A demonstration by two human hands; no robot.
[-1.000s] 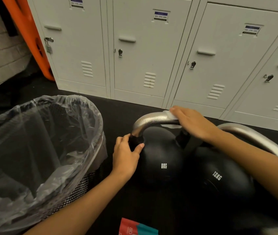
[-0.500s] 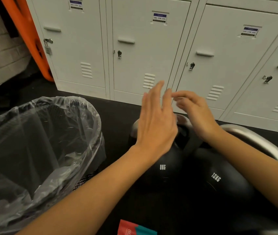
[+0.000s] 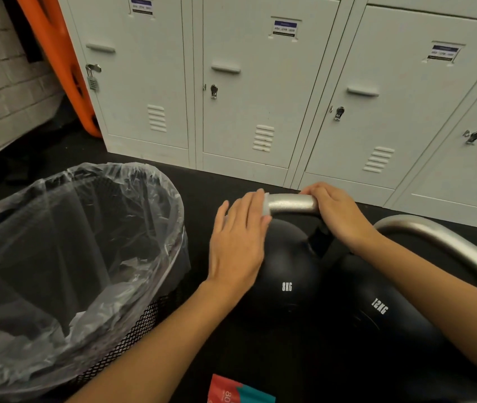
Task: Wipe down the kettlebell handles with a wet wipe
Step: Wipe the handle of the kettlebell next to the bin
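Head view, left hand fingers flat pressing wipe, right hand gripping handle

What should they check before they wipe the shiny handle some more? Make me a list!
1. Wipe on the handle: ok. A white wet wipe shows at the left hand, against the 8KG kettlebell handle.
2. Other hand steadying: ok. The right hand grips the handle's right end.
3. Kettlebell standing up: ok. The 8KG kettlebell sits upright on the floor.
4. Bin ready: ok. The lined bin stands open just left of it.
5. Wipe still wet: cannot tell.
6. 12KG kettlebell handle wiped: cannot tell.
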